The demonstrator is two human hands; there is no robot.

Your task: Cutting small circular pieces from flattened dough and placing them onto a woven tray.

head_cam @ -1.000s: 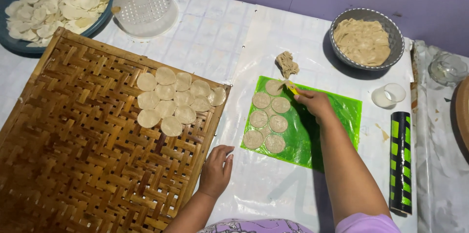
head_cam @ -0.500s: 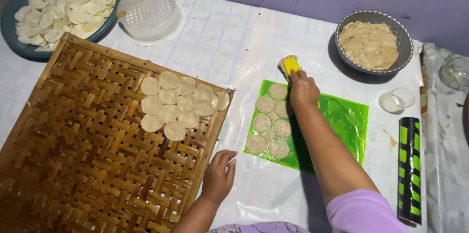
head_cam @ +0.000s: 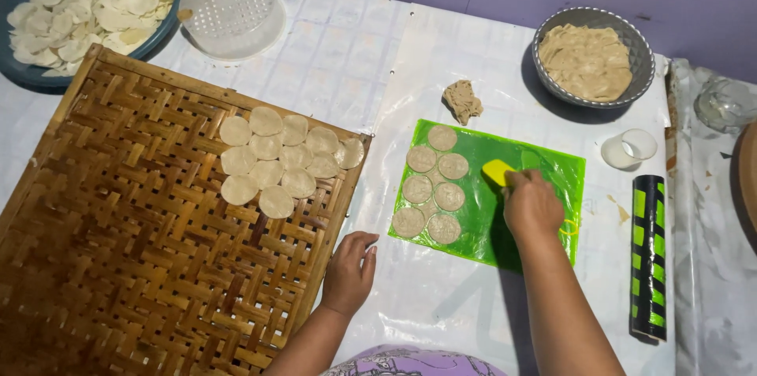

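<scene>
The right hand [head_cam: 533,204] is reaching over the green sheet [head_cam: 544,179], fingers curling closed around a yellow scraper [head_cam: 497,172] just beside the dough discs [head_cam: 432,184]. The left hand [head_cam: 349,272] is resting palm down, fingers loosely spread and holding nothing, against the edge of the woven tray [head_cam: 118,266].

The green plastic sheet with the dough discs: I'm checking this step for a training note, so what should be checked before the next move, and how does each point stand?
1. Right hand holds the small yellow scraper over the green plastic sheet: ok.
2. Round flat dough discs lie on the sheet's left part, some touching or overlapping: ok.
3. Left hand rests at the edge of the woven bamboo tray, steadying it: ok.
4. Tray has bare weave beside the discs already laid there: ok.
5. Dough lump lies off the sheet, clear of the scraper: ok.
6. Whether the discs stick to the sheet: cannot tell.
</scene>
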